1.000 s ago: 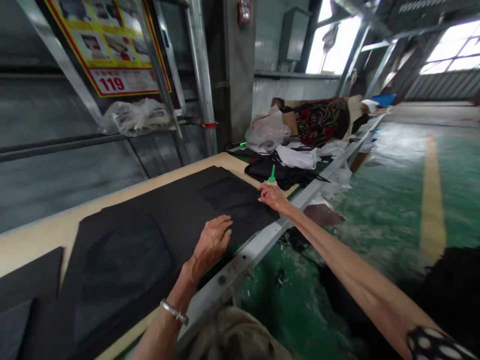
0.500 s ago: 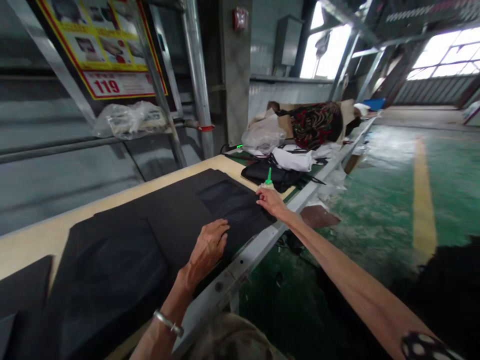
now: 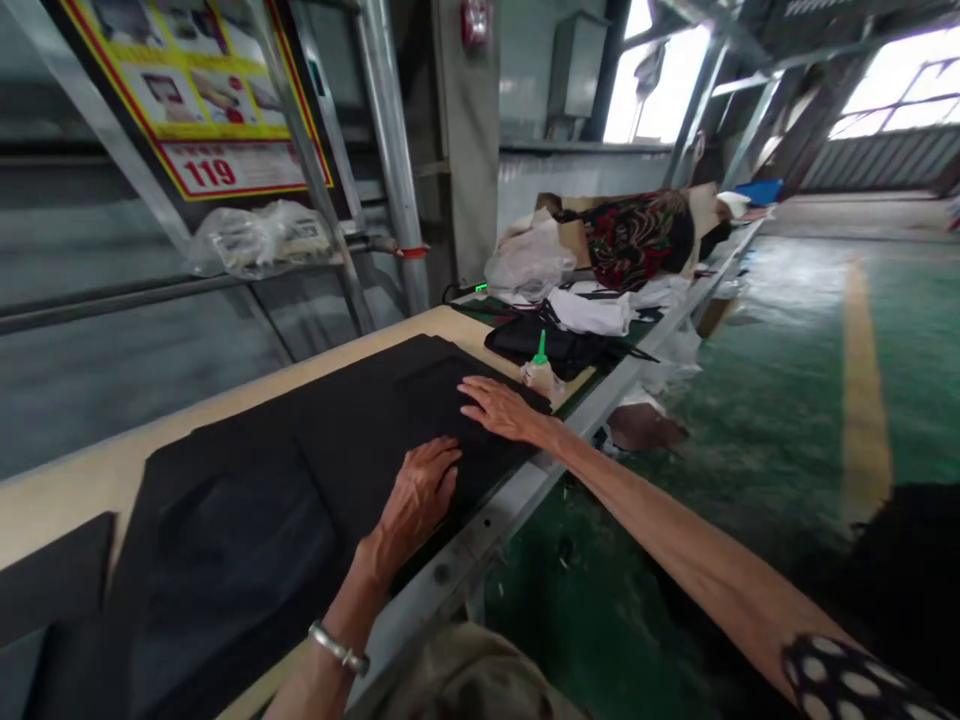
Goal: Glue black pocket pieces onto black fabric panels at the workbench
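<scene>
Black sheet material lies flat along the bench, with a darker fabric piece on its left part and another black piece on its right part. My left hand rests palm down on the sheet, fingers stretched out, a metal bangle on its wrist. On the right-hand black piece lies my right hand, flat with its fingers spread and pointing left. Just beyond it stands a small glue bottle with a green nozzle. Neither hand holds anything.
Behind the bottle lie a black bag-like item, white cloth, clear plastic and a patterned cloth bundle. A metal rail edges the bench. Metal pipes stand at the back left.
My right hand has moved left from beside the bottle onto the black piece, its fingers opening out flat. The bottle is now more fully visible. My left hand has stayed in place.
</scene>
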### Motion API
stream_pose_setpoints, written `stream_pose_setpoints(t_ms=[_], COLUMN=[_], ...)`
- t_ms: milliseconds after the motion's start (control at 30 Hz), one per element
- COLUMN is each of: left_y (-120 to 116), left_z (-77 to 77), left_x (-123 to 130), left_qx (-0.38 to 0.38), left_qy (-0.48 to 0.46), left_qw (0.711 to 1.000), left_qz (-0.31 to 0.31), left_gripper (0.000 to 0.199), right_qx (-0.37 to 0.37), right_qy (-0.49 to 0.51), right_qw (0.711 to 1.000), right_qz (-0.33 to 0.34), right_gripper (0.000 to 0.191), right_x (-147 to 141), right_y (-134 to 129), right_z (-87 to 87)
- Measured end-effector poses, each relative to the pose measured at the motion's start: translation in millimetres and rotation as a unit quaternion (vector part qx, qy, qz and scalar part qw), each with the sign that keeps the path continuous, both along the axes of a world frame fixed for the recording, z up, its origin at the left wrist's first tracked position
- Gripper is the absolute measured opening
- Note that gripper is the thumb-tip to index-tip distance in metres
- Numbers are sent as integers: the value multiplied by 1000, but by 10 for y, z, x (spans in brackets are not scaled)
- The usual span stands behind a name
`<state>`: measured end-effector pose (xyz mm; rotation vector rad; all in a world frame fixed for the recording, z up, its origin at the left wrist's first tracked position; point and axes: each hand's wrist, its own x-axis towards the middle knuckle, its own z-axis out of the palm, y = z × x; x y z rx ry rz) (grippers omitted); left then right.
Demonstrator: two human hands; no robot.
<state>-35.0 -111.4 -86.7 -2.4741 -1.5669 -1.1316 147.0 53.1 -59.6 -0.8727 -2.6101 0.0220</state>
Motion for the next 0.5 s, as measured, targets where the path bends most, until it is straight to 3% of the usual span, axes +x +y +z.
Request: stream_pose_setpoints(t_ms=[167, 333, 500], left_y=[32, 73, 77], left_z=[59, 91, 42], left_x=[-59, -138, -142], left_qx=[-43, -69, -39], left_qy=[-114, -195, -174], left_qw=[993, 978, 984], left_qz=[8, 18, 26], left_gripper=[33, 35, 37], right_qx=[-70, -80, -91], right_qy=[-83, -80, -91], right_qw=[994, 994, 992], right_qz=[-1, 0, 4], right_gripper=[68, 74, 75], right_x=[-85, -51, -48], right_y=[12, 27, 21], right_z=[-211, -190, -169])
